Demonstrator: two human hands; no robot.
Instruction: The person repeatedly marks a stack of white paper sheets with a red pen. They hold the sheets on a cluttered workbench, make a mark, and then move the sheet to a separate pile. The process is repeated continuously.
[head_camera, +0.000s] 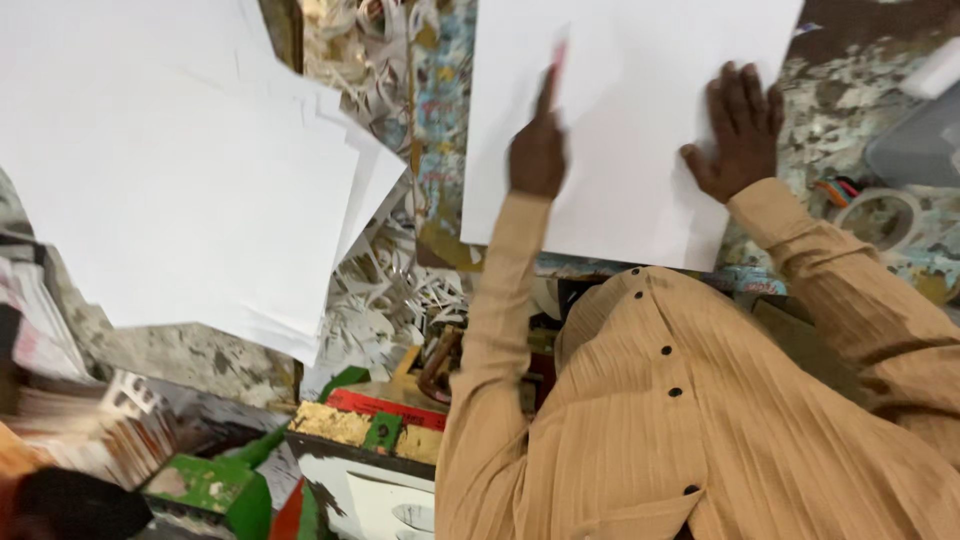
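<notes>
The left hand (537, 150) is curled into a loose fist with the forefinger stretched out, its tip pressed on the large white sheet (620, 120); a blurred pink object (559, 55) sits just beyond that fingertip, too smeared to identify, and whether the hand holds it cannot be told. The right hand (740, 130) lies open and flat on the same sheet, fingers spread, palm down, near the sheet's right edge. The sheet itself is plain, unmarked and bright white, smooth and uncreased, lying flat under both hands and reaching beyond them out of the top of the view; its near edge runs straight, just behind the wrists. Both arms wear tan ribbed sleeves (500, 330). Under the sheet is a worn table (850, 90) with flaking paint; to the right of the right hand rests a roll of tape (880, 215). Well to the left of the left hand lies a fanned stack of white paper (180, 170), and between it and the hand a heap of white paper trimmings (385, 290).
</notes>
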